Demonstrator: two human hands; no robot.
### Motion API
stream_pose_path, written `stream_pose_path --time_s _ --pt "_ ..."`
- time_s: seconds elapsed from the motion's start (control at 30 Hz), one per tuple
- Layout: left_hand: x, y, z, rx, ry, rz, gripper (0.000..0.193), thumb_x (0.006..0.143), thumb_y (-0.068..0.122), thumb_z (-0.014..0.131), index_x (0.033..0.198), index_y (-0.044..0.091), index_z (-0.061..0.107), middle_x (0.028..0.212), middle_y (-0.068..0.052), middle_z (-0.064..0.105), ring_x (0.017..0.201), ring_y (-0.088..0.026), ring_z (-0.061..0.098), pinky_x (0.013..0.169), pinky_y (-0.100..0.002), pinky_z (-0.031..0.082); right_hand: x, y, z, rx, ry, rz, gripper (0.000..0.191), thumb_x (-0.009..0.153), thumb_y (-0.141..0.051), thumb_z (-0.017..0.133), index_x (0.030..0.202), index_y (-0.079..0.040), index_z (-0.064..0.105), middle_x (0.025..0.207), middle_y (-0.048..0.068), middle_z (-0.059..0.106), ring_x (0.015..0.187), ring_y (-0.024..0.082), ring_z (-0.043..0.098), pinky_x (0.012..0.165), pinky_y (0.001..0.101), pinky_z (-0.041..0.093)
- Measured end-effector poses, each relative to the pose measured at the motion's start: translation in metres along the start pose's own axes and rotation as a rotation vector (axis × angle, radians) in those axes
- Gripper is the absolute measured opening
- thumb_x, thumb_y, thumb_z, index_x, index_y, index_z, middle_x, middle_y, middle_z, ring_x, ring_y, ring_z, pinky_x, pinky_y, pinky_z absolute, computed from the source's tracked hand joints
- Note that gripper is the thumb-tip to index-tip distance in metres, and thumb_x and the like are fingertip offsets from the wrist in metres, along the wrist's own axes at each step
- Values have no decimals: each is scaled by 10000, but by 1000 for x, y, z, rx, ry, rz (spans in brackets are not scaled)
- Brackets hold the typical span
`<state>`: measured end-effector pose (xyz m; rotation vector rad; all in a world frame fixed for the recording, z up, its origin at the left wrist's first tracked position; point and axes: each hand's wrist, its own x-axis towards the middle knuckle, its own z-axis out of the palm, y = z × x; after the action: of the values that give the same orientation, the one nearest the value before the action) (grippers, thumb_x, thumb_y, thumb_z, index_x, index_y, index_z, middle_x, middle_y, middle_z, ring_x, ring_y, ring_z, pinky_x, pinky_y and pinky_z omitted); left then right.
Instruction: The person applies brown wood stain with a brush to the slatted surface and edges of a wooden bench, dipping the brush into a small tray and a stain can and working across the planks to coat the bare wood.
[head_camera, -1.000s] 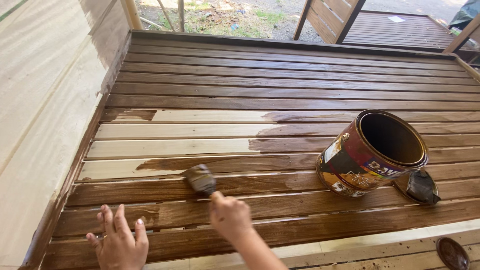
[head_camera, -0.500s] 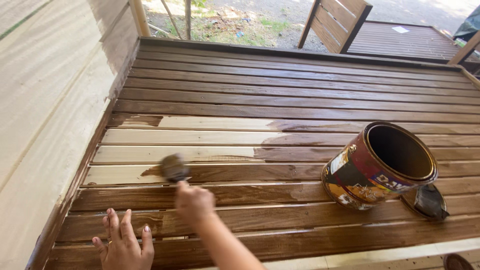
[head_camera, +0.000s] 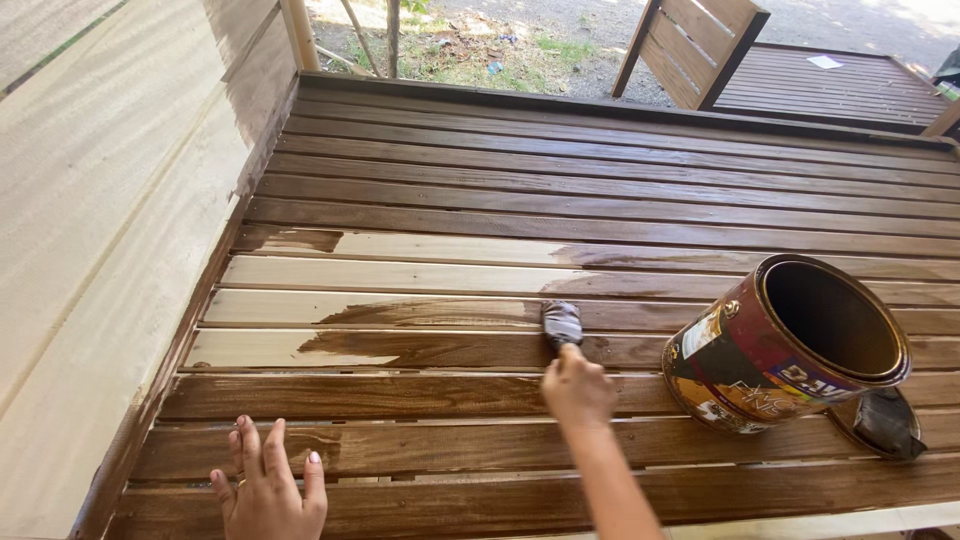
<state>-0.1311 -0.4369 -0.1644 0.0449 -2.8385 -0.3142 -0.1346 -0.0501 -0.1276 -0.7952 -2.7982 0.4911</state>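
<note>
Fingers of the right hand (head_camera: 577, 388) clench a brush (head_camera: 561, 323) on the slats (head_camera: 420, 215); left hand (head_camera: 268, 488) lies flat, fingers spread.

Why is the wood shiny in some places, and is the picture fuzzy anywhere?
In the head view, daylight glints off the wet dark stain on the far slats; the pale bare slats look dull. The open can is dark inside. The brush in the right hand looks slightly soft, while the left hand on the slats looks sharp.
</note>
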Motion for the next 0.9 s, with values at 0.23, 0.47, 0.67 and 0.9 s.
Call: stream_pose_path --time_s 0.23,0.47,0.67,0.9 --pt "3 2 -1 15 -43 -7 702 877 485 440 1492 159 350 1629 -191 173 1520 -328 141 1183 -612 89 -35 -167 59 139 -251 -462 188 928 -47 533 1078 5 634 733 164 693 447 186 616 311 273 449" --pt "8 -4 2 -34 -108 -52 737 844 452 523 1496 155 350 1643 -184 169 1525 -319 143 1200 -582 128 -11 -105 44 208 -135 -561 173 900 -73 570 1050 -81 655 630 33 666 400 91 543 312 232 394" --pt "33 -9 -2 -153 -27 -51 701 817 362 600 1447 116 417 1643 -204 208 1528 -357 184 1200 -596 169 13 34 5 -52 81 36 145 957 -219 626 1033 -135 717 679 68 744 404 129 611 336 256 395" --pt "50 12 -4 -282 47 -75 663 842 308 617 1440 78 446 1663 -225 218 1544 -376 201 1209 -623 164 20 -85 45 80 92 -289 188 996 -141 540 872 -53 649 649 105 692 369 114 575 281 230 441"
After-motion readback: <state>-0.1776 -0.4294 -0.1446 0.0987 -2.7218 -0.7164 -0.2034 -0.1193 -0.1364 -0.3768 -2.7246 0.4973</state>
